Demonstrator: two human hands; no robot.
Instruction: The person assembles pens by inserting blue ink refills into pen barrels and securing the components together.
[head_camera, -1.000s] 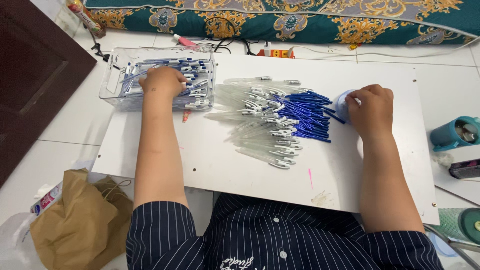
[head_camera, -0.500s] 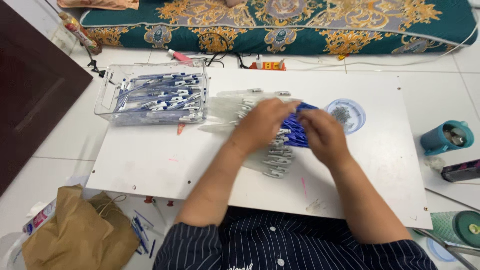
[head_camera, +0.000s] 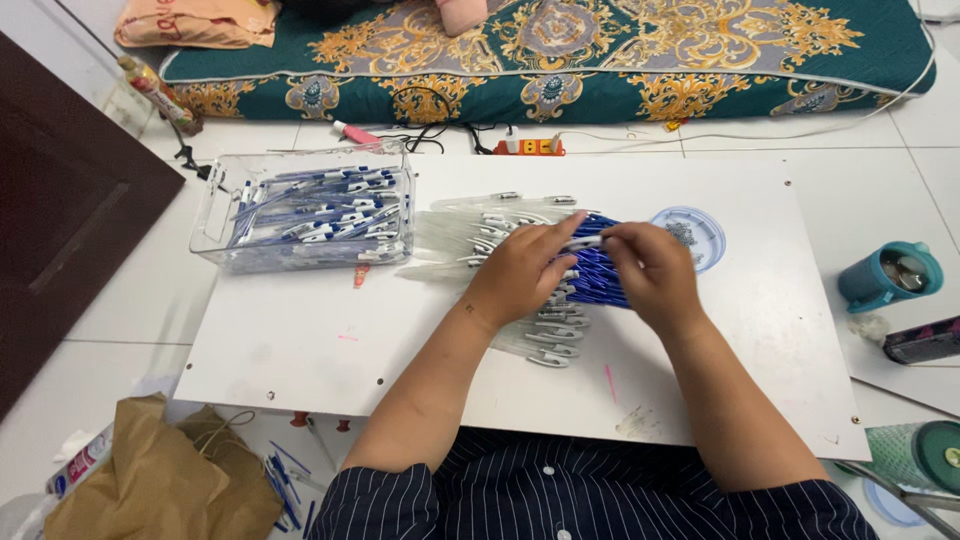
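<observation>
Head view: both hands meet over the middle of the white board (head_camera: 300, 350). The left hand (head_camera: 520, 270) and the right hand (head_camera: 650, 275) pinch one slim pen part (head_camera: 585, 241) between thumb and fingertips, one hand at each end; the part lies level, just above the heap of clear pen barrels (head_camera: 470, 235) and the bundle of blue refills (head_camera: 600, 275). Whether the held part is a barrel alone or a barrel with a refill already in it cannot be told at this size.

A clear plastic bin (head_camera: 215, 215) with finished blue-and-white pens stands at the far left corner of the board. A small round lid (head_camera: 705, 225) holding tiny parts, probably springs, lies just beyond the right hand.

Handling judgement: the part is light, stiff and smooth, so it is likely to slip or roll if gripped loosely. The thin refills will bend under side load. Take hold near the ends with the fingertips, along the axis, with light pressure.

A teal cup (head_camera: 885, 275) stands on the floor to the right, well apart.
</observation>
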